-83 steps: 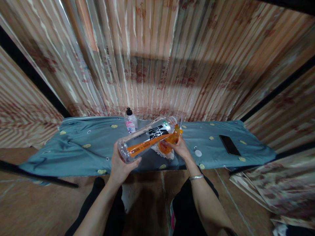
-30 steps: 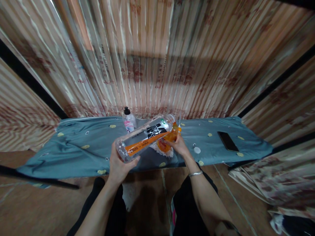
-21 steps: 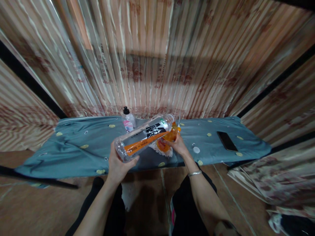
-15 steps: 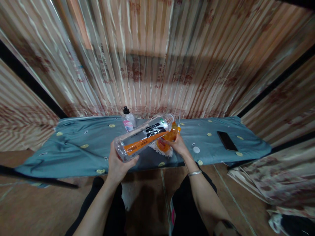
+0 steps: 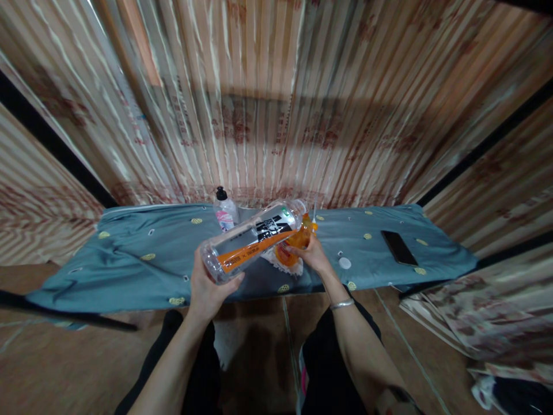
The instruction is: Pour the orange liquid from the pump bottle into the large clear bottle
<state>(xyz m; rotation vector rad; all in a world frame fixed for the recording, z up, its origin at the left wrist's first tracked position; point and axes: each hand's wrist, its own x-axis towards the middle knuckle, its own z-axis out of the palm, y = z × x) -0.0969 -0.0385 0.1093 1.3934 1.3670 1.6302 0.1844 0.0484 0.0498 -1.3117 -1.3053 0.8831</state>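
Observation:
My left hand [image 5: 208, 291] is wrapped round the base of a large clear plastic bottle [image 5: 242, 245] with an orange and black label. The bottle is tilted, its neck pointing up and to the right. Behind that neck, my right hand [image 5: 311, 252] grips an amber-orange bottle [image 5: 301, 237], partly hidden by the clear one. A small orange tip shows at its right end. Whether the two bottles touch I cannot tell. Beneath them lies a white cloth-like piece [image 5: 291, 268] with a frilly edge. A smaller clear bottle with a black cap [image 5: 224, 214] stands behind, to the left.
A blue-green cloth [image 5: 142, 282] with yellow motifs covers the long surface before me. On its right lies a black phone [image 5: 398, 248], and a white round disc [image 5: 344, 263] is nearer my right hand. Striped curtains [image 5: 268, 115] hang behind; dark poles [image 5: 56, 138] run along the sides.

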